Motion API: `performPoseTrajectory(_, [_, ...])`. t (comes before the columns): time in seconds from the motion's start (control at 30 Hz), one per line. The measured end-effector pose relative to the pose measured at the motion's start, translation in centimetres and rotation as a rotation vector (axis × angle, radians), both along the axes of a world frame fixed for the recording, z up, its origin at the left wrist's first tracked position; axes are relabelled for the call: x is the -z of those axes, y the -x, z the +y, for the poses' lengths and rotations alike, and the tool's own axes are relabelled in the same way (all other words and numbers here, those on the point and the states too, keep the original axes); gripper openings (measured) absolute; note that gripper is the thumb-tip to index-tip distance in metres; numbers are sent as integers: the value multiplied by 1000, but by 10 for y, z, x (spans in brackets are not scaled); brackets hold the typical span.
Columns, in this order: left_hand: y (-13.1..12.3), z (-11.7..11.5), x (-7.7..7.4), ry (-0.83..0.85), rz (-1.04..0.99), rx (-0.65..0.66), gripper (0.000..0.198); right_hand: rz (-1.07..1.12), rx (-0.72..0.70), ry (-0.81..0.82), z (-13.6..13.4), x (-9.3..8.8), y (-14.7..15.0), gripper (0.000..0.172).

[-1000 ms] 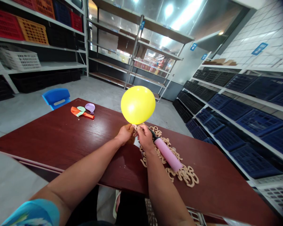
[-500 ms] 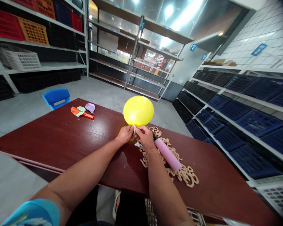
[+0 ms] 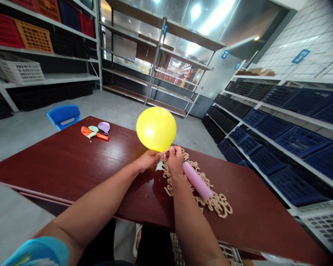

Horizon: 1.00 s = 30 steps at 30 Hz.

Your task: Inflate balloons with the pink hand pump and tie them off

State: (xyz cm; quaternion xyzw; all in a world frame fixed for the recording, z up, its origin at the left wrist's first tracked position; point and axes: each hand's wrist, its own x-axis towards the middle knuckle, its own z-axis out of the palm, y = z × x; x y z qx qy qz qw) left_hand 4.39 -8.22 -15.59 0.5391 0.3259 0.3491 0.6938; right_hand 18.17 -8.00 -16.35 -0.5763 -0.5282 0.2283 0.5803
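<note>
An inflated yellow balloon (image 3: 156, 128) stands up above my two hands, over the dark red table (image 3: 105, 162). My left hand (image 3: 151, 160) pinches the balloon's neck at its lower end. Close beside it, my right hand (image 3: 175, 157) is closed on a thin beige strand at the neck, mostly hidden by the fingers. Just right of my right hand, a pink cylinder with a dark end (image 3: 197, 181) lies on a spread of curly beige strands (image 3: 222, 205).
Flat orange (image 3: 102, 137), green (image 3: 93, 129) and purple (image 3: 104, 127) balloons lie at the table's back left. A blue chair (image 3: 63, 116) stands behind them. Shelves with crates line both sides.
The yellow balloon has shifted slightly left and tilted. My right hand has moved a little right and up, apart from my left hand, with the beige strand stretched between them.
</note>
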Motion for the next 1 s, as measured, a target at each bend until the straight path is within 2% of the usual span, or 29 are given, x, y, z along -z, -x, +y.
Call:
performPoseTrajectory(0.1, [3, -4, -5, 66, -18, 155, 40, -3, 109, -56, 1, 2, -3, 24])
performPoseTrajectory(0.17, [5, -6, -8, 82, -18, 208, 40, -2, 132, -75, 2, 5, -3, 25])
performPoseTrajectory(0.37, [6, -8, -9, 82, -38, 274, 40, 25, 85, -77, 7, 13, 1, 30])
performPoseTrajectory(0.57, [8, -7, -8, 45, -20, 302, 37, 170, 84, -7, 9, 15, 5, 28])
performPoseTrajectory(0.63, [7, -5, -6, -15, 74, 219, 38, 210, 73, 0, 9, 15, 6, 27])
performPoseTrajectory(0.77, [5, 5, 4, -340, 338, -219, 38, 212, 43, 3, 7, 14, 9, 26])
performPoseTrajectory(0.83, [6, 11, 10, -429, 427, -387, 38, 157, 29, 11, 6, 14, 11, 26])
performPoseTrajectory(0.9, [8, 16, 13, -436, 481, -467, 40, 86, 16, 24, 6, 13, 13, 26])
performPoseTrajectory(1.0, [13, 24, 17, -454, 562, -514, 40, -49, 10, 15, 6, 14, 14, 24])
